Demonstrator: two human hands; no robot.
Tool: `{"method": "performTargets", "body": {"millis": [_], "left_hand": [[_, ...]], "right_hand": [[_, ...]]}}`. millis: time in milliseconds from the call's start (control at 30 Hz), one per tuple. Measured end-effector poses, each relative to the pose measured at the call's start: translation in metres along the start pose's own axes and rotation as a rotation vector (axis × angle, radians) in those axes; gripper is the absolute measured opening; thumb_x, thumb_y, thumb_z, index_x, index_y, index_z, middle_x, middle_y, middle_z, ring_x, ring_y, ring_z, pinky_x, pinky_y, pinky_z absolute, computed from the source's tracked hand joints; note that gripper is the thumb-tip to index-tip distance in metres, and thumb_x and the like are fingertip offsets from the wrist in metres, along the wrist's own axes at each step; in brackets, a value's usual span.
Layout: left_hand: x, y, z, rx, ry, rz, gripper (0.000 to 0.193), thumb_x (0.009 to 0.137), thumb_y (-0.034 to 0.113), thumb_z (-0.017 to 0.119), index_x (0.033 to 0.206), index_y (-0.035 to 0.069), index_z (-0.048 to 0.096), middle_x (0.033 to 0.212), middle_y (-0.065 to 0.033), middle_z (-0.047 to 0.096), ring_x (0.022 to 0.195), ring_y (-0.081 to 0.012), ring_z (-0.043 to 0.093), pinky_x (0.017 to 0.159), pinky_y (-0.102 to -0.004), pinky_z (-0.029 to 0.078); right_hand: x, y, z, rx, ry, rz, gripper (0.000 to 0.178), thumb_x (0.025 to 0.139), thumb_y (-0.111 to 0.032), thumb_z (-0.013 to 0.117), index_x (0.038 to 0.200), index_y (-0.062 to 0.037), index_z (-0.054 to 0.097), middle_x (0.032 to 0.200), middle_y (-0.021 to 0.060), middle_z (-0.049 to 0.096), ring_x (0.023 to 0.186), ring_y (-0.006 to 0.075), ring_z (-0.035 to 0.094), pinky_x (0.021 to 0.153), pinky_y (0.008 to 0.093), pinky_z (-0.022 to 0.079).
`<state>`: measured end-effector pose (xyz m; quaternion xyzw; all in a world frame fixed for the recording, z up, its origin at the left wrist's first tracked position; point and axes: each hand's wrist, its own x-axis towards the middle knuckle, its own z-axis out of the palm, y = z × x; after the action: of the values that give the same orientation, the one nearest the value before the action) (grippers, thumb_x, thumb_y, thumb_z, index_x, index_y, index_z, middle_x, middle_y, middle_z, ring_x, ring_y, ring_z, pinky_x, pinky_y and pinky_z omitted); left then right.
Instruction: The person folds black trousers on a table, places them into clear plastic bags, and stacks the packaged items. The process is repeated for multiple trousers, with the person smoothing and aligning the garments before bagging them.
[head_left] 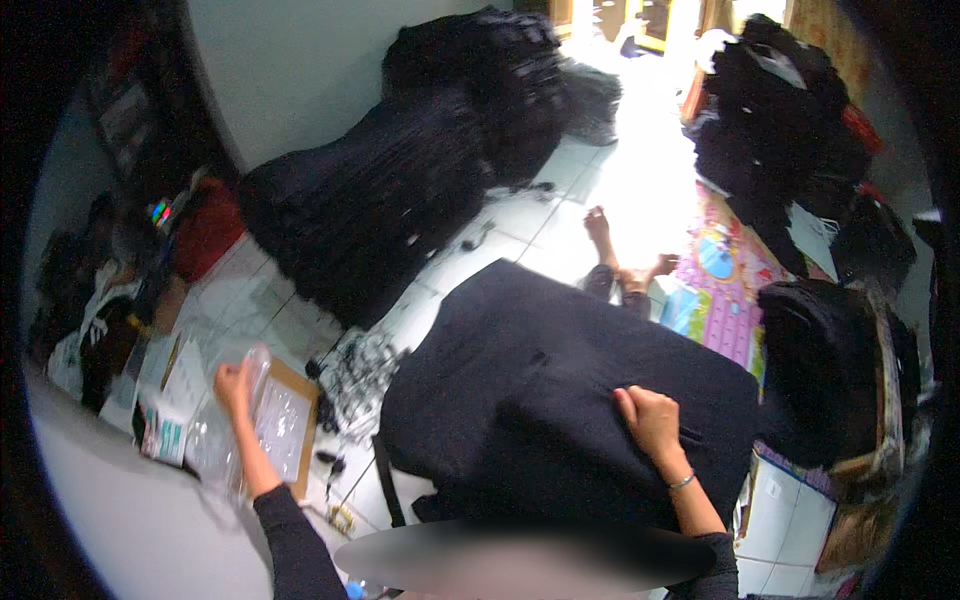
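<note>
- While the black cloth [560,420] lies spread over the lap, the right grip [655,425] rests on top of it, right of its middle.
- Right grip: fingers curled into a loose fist; cannot tell whether cloth is pinched inside.
- Left grip [232,385]: well left of the cloth, curled at some clear plastic [258,362]; cannot tell if it grasps it.
- Just right of and below left grip: brown cardboard [308,412], clear packets [280,432] beside its edge.
- Progress, as judged: cloth laid out, but creases near right grip and an uneven near edge; nothing folded there. Smoothing or other handling seems left; finished share unclear.
- Narrow black strap [387,485] hangs at cloth's left edge, between the two grips.
- Beyond left grip, to its right: large dark cloth heap [370,190]. Another dark heap [780,110] far beyond right grip, rightward. Cannot tell whether either is done or waiting.
</note>
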<state>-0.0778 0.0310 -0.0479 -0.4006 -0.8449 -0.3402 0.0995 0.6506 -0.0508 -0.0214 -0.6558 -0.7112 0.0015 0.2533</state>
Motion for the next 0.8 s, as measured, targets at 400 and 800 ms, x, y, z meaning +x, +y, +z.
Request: {"method": "performTargets", "body": {"millis": [400,800], "left_hand": [[0.022,-0.042,0.011,-0.138,0.089,0.184,0.023,0.083,0.024,0.068,0.08,0.002,0.063,0.068,-0.0039,0.056,0.056,-0.0162,0.049,0.054,-0.0329,0.041],[0.075,-0.08,-0.029,-0.633,-0.608,-0.297,0.015,0.088,0.019,0.063,0.088,0.004,0.069,0.067,0.001,0.06,0.051,-0.0063,0.049,0.042,-0.0216,0.035]], "right_hand": [[-0.001,0.002,-0.002,0.036,-0.01,-0.041,0.038,0.094,-0.035,0.056,0.069,-0.0065,0.056,0.064,0.0134,0.06,0.062,0.0329,0.063,0.056,0.0426,0.05],[0.001,0.009,-0.006,0.152,-0.024,-0.052,0.038,0.091,-0.036,0.062,0.072,-0.0033,0.061,0.068,0.0141,0.06,0.065,0.0301,0.062,0.062,0.0403,0.049]]}}
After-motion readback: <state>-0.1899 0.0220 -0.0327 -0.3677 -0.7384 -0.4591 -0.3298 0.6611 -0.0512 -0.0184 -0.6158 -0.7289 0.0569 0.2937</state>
